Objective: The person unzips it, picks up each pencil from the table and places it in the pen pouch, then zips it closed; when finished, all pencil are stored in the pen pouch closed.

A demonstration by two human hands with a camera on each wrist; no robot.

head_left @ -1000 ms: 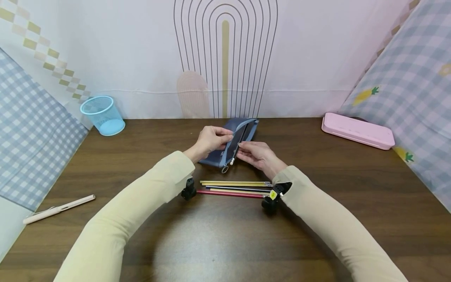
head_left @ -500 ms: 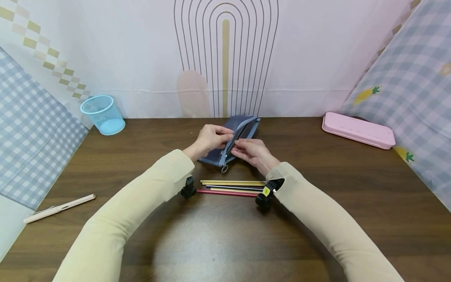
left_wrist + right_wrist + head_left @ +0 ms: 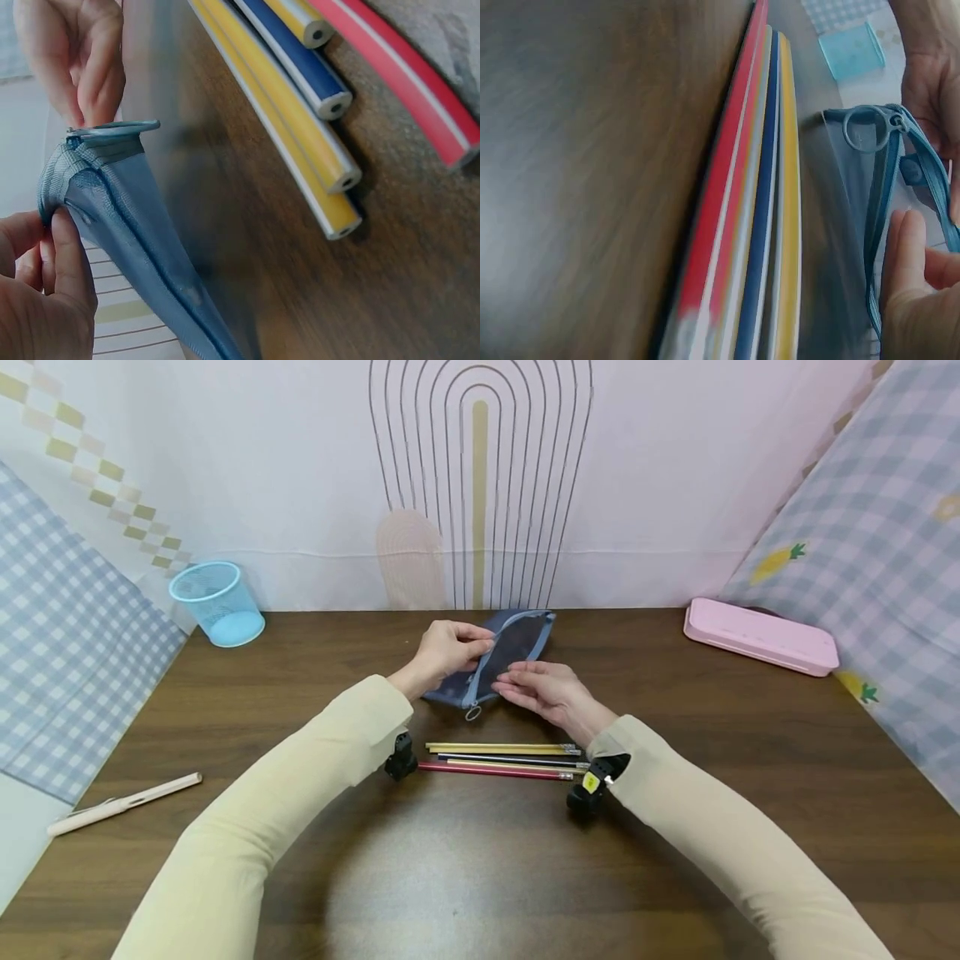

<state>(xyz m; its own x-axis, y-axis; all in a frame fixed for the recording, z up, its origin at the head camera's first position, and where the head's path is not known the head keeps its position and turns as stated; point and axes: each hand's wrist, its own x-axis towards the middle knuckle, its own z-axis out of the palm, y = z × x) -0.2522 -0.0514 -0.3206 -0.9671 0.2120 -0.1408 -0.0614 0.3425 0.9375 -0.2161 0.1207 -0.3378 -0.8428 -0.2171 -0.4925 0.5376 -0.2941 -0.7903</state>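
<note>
A blue zippered pencil pouch [image 3: 452, 690] lies at the back middle of the table, its mouth spread wide. My left hand [image 3: 444, 653] pinches the near-left zipper edge between thumb and fingers, as the left wrist view also shows. Beside the other edge is my right hand [image 3: 551, 691], its fingers [image 3: 909, 251] fairly straight with nothing between them. Below the pouch lie several pencils side by side: yellow pencils [image 3: 300, 112], a dark blue pencil [image 3: 296, 60] and a red pencil [image 3: 491, 770]. A metal ring [image 3: 847, 129] hangs from the zipper end. The pouch's inside looks dark; its contents are hidden.
A light blue mesh cup [image 3: 225, 606] stands at the back left. Toward the left edge lies a white pen [image 3: 123, 805]. A pink case [image 3: 761, 637] rests at the back right against checked cloth. A patterned cloth [image 3: 300, 485] hangs behind the table.
The dark pencil in my right hand has gone down into the pouch and out of sight. That hand has let go and drawn back rightward. The pouch mouth is wider.
</note>
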